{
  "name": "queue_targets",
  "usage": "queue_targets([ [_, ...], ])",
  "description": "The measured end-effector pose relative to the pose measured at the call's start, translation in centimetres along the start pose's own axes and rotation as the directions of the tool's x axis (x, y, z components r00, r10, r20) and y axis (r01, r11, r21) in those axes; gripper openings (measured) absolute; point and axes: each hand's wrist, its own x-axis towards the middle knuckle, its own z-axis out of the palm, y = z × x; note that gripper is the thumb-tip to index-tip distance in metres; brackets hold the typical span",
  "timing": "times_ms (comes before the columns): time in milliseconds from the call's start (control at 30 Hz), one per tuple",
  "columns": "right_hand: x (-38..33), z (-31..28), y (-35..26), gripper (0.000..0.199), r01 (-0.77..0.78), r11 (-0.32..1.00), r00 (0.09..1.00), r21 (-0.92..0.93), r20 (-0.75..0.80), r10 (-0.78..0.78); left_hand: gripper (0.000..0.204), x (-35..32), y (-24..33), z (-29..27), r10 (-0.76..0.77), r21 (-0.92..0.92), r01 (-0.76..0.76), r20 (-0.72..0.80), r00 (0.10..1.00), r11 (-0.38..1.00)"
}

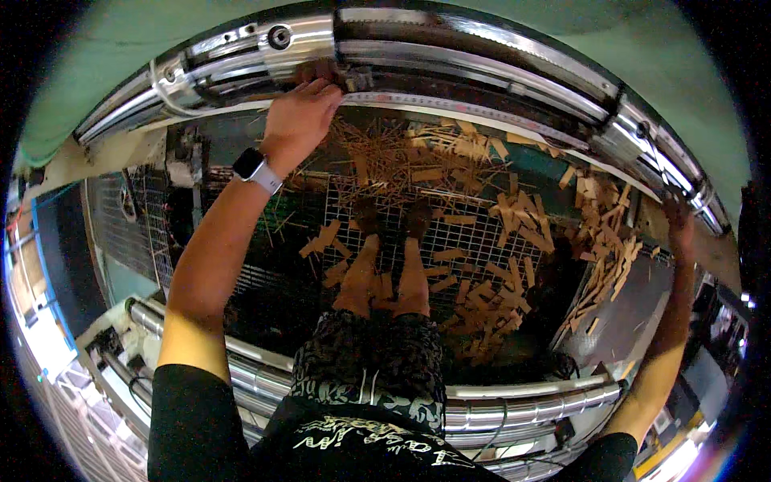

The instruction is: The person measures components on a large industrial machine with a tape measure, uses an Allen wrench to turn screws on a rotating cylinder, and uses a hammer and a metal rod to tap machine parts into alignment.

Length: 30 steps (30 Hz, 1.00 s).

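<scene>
Tan wood scraps (482, 241) on grey wire mesh (474, 233), shiny silver rail (482, 60), black patterned shorts (369, 361)

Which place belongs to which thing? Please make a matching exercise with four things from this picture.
Things:
1. left hand
2. right hand
3. wristwatch
4. wood scraps

Places:
A. scattered over the wire mesh floor
B. far right, on the edge of the machine
C. on the left wrist
D. at the top, on the shiny curved metal rail

Pairs: 1-D, 2-B, 3-C, 4-A
</scene>
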Motion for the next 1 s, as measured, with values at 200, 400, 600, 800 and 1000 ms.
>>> queue_targets([
  [200,5.4,-4.8,6.2,0.062,0.041,0.993,0.999,0.110,0.021,-0.044,0.002,0.1,0.0,-0.1,0.014,-0.045,-0.016,-0.026,1.000,0.999],
  [400,6.6,-5.3,6.2,0.066,0.094,0.995,0.990,-0.022,-0.104,-0.096,0.013,0.0,-0.4,0.8,-0.012,0.098,0.000,0.122,0.992,0.995],
  [600,5.7,-3.1,-2.2,0.031,0.310,0.590,0.885,-0.746,-0.001,-0.466,0.013,0.0,0.2,-0.2,-0.060,-0.011,0.062,0.081,0.995,0.998],
  [800,3.0,-2.0,-0.4,0.035,0.152,0.647,0.930,-0.747,-0.114,-0.350,0.010,0.2,0.2,0.3,0.015,-0.064,-0.016,-0.014,1.000,0.998],
  [1000,-2.1,16.0,-6.4,0.022,-0.013,0.925,0.887,0.381,-0.422,0.187,0.009,-0.4,-0.7,-0.4,-0.051,-0.031,0.054,0.113,0.992,0.998],
])
